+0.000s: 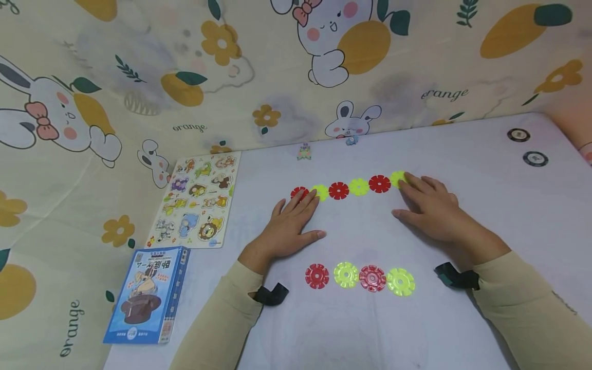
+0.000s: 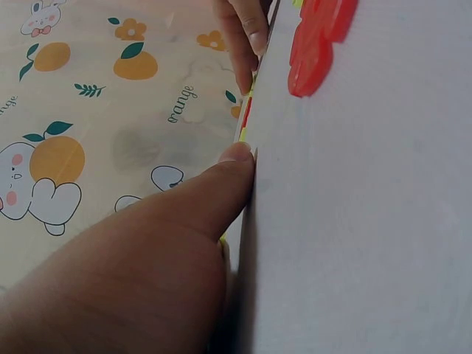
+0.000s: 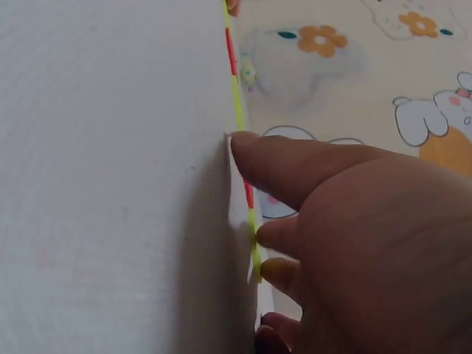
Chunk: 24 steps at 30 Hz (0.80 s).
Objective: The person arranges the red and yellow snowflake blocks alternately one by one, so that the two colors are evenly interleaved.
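A row of notched plastic discs, red and yellow-green by turns, lies across the table in the head view. My left hand (image 1: 288, 230) lies flat with spread fingers on its left end, touching the red disc (image 1: 299, 192) and the yellow-green disc (image 1: 321, 192). At the right end, the fingertips of my right hand (image 1: 431, 208) rest on another yellow-green disc (image 1: 398, 179). Between the hands lie a red disc (image 1: 339, 190), a yellow-green disc (image 1: 358, 187) and one more red disc (image 1: 380, 184). Both wrist views show the row edge-on, beyond the thumbs.
Nearer me is a second row of notched discs (image 1: 372, 278), in alternating colours. A sticker-like animal board (image 1: 194, 200) and a blue box (image 1: 143, 295) lie at left. Two black-rimmed chips (image 1: 518, 135) sit far right; two small figures (image 1: 304, 151) stand by the patterned backdrop.
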Each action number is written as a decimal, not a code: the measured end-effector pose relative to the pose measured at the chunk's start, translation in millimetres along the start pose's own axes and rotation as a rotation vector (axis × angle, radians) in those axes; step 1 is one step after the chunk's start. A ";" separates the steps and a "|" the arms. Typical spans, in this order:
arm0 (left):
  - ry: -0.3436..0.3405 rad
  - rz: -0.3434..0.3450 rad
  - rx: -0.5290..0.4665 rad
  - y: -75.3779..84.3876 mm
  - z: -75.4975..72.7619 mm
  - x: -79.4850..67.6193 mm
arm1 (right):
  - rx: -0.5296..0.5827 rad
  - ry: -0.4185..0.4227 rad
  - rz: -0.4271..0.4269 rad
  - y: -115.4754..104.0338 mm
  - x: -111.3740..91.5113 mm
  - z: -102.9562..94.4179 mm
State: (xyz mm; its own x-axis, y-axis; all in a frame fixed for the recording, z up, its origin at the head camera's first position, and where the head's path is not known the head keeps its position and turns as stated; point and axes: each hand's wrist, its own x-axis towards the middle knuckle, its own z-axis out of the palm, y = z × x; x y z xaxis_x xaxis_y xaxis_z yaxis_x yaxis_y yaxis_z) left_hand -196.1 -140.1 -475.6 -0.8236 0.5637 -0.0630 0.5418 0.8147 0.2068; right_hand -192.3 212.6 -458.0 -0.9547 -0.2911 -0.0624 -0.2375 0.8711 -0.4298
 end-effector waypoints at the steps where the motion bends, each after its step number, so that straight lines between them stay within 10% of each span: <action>1: 0.001 -0.001 0.000 -0.1 0.1 -0.5 | 0.005 0.006 -0.001 -0.3 0.3 0.0; 11: 0.003 0.002 0.010 -1.4 1.1 -0.2 | 0.370 0.041 -0.017 -21.0 -2.4 -10.0; 16: 0.006 -0.001 0.010 -2.0 2.2 -0.3 | 0.629 -0.208 -0.169 -30.4 -8.6 -7.7; 24: 0.008 -0.006 0.025 -2.3 3.1 0.3 | 0.681 -0.633 -0.390 -43.2 -20.1 3.0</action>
State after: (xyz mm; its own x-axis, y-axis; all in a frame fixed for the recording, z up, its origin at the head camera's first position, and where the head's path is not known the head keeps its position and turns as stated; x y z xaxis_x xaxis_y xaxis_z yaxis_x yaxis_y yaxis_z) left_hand -197.0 -141.4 -479.1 -0.8280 0.5580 -0.0561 0.5410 0.8211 0.1820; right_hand -162.3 179.6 -440.8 -0.5145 -0.8363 -0.1895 -0.1709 0.3166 -0.9330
